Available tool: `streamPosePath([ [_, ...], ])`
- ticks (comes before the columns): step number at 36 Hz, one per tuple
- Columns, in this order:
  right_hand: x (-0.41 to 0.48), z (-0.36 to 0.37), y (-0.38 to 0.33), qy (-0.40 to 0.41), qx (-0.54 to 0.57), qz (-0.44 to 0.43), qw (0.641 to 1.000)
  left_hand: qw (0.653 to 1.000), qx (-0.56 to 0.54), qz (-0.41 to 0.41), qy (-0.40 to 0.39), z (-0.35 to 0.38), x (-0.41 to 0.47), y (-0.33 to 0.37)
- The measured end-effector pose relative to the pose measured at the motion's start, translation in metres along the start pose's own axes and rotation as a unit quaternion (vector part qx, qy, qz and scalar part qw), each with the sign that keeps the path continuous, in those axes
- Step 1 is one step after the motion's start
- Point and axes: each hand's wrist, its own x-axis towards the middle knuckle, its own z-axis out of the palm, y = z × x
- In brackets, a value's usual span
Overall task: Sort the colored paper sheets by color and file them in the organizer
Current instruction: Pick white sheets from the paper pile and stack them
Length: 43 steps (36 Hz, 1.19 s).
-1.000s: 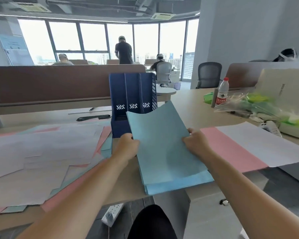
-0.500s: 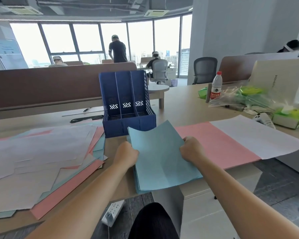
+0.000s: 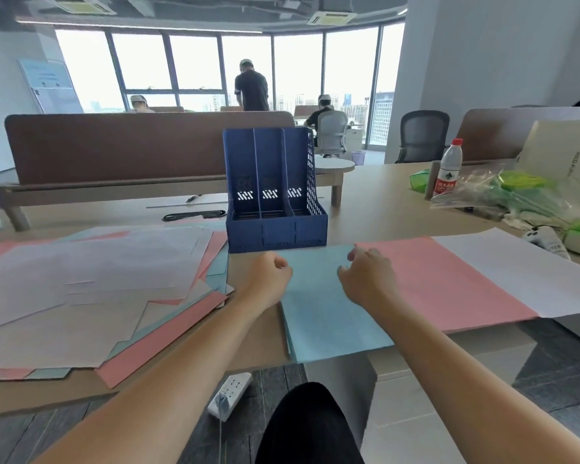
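Note:
A stack of light blue sheets point(image 3: 322, 316) lies flat on the desk just in front of the dark blue three-slot organizer point(image 3: 275, 195), whose slots look empty. My left hand point(image 3: 268, 277) is a closed fist at the stack's far left edge, thumb over the paper. My right hand point(image 3: 365, 274) hovers on the stack's far right corner with fingers curled and apart. A pink pile point(image 3: 442, 279) and a white pile point(image 3: 523, 272) lie to the right. A mixed heap of white, pink and blue sheets point(image 3: 91, 289) covers the left of the desk.
Beyond the white pile are a water bottle point(image 3: 448, 172), plastic bags with green items point(image 3: 516, 195) and a beige box point(image 3: 563, 152). Scissors point(image 3: 195, 215) lie behind the mixed heap. A brown divider point(image 3: 114, 145) runs along the back. A power strip point(image 3: 230, 395) is on the floor.
The blue stack, held raised and tilted in both hands before, has come down flat onto the desk. My right hand's fingers have loosened from it.

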Motion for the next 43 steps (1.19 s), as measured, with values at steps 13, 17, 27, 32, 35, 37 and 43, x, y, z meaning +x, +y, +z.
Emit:
streamPosePath([
  [13,-0.021,0.052,-0.127,-0.070,0.117,-0.110,0.985,0.997,-0.042,-0.001,0.069,-0.093,-0.030,-0.041],
  [17,-0.036,0.080,-0.181,-0.126,0.119,-0.151,0.973,0.993,-0.029,-0.042,0.102,-0.138,-0.036,-0.080],
  [27,-0.047,0.181,-0.300,-0.210,0.085,-0.238,0.945,0.982,0.017,-0.103,0.157,-0.249,-0.051,-0.190],
  [32,-0.032,0.218,-0.346,-0.186,-0.006,-0.234,0.954,0.976,0.075,-0.128,0.157,-0.281,-0.029,-0.230],
  [35,-0.022,0.233,-0.358,-0.205,-0.091,-0.204,0.953,0.975,0.112,-0.131,0.139,-0.290,-0.012,-0.248],
  [37,-0.021,0.239,-0.360,-0.226,-0.121,-0.191,0.948,0.969,0.163,-0.139,0.119,-0.292,-0.004,-0.259],
  [43,-0.026,0.250,-0.365,-0.251,-0.141,-0.215,0.933,0.948,0.262,-0.175,0.041,-0.290,0.007,-0.277],
])
